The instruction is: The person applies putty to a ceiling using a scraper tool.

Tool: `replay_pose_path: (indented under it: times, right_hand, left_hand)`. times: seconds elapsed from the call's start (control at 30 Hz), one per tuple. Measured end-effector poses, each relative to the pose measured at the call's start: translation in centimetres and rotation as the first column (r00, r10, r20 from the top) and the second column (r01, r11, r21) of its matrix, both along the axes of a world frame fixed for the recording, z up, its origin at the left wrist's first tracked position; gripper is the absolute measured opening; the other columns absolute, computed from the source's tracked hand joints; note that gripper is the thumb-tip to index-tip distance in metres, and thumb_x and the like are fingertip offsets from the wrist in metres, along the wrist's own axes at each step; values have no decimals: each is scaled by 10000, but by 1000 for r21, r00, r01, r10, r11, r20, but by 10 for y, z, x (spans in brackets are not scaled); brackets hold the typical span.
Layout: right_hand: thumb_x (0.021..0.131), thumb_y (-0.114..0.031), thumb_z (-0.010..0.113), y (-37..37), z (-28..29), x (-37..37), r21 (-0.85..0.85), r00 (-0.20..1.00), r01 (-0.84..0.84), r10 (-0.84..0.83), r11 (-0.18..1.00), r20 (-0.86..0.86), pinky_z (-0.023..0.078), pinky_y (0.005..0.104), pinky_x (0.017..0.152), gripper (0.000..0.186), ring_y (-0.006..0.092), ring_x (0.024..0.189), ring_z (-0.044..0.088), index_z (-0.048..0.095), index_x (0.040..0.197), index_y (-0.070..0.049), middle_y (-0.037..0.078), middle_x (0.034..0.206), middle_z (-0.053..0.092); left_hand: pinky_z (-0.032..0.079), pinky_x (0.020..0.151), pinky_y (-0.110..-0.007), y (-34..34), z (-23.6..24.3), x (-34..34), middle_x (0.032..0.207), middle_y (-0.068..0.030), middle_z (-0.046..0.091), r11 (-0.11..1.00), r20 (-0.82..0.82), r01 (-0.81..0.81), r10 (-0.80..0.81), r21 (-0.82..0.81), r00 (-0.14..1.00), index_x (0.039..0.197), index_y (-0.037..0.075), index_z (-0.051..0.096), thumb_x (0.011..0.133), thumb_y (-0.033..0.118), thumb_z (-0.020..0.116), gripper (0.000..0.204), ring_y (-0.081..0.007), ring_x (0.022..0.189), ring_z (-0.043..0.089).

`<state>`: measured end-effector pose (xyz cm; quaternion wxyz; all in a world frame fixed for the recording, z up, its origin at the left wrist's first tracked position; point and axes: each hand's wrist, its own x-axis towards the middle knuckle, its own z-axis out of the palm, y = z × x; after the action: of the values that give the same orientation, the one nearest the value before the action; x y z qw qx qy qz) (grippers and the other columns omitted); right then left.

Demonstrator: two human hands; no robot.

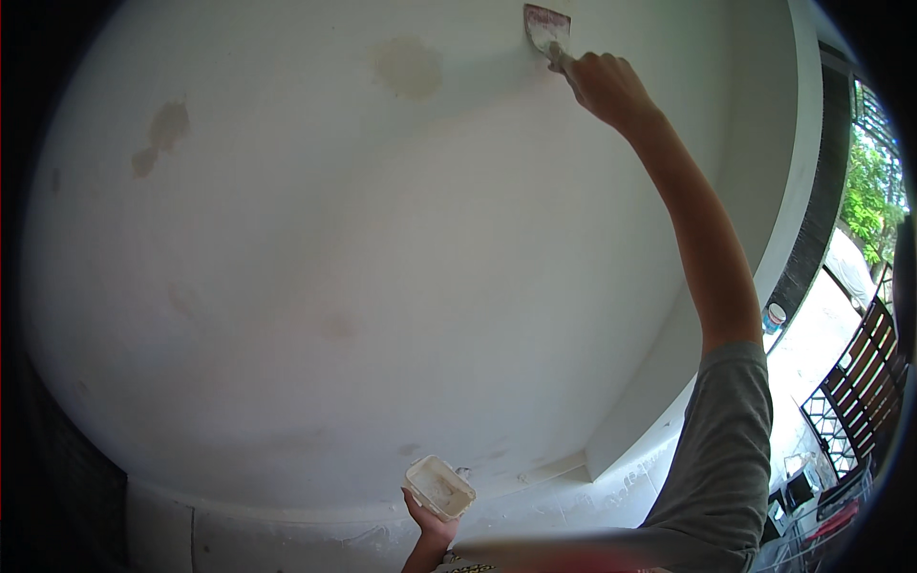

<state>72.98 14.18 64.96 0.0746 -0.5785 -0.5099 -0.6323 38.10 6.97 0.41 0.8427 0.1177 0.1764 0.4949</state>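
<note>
My right hand [608, 88] is raised high at the upper right, fingers wrapped round the handle of a putty knife [544, 24]. The wide, stained blade is at a broad white overhead surface [315, 239] marked with beige and grey patches; whether it touches cannot be told for sure. At the bottom centre my left hand [428, 516] holds a shallow, pale rectangular plastic container [441, 485] with white paste smeared inside it.
A white beam [764, 143] borders the surface on the right. Beyond are a dark frame, greenery [869, 191], a slatted metal gate [864, 372], a small blue-and-white container [774, 320] and jumbled items at lower right. A smeared pale wall [162, 535] runs along the bottom.
</note>
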Motion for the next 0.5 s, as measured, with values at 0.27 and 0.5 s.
replay_pose_path:
  times: [0.27, 0.5]
  right_hand:
    - [992, -219, 535, -67, 51, -21, 266, 982, -50, 95, 963, -161, 554, 443, 567, 284, 285, 634, 695, 648, 1239, -138, 162, 849, 713]
    - [989, -169, 532, -33, 27, -7, -108, 990, -62, 48, 992, -134, 521, 492, 620, 287, 367, 678, 669, 622, 1250, -95, 200, 785, 681]
  left_hand:
    - [442, 1009, -520, -3, -6, -2, 1348, -48, 529, 998, 59, 0, 4, -62, 998, 1424, 244, 439, 868, 752, 421, 753, -304, 1239, 518]
    - [434, 969, -542, -6, 27, -7, 1328, -10, 538, 997, -42, 74, -76, -37, 996, 1403, 265, 465, 825, 812, 407, 798, -283, 1224, 511]
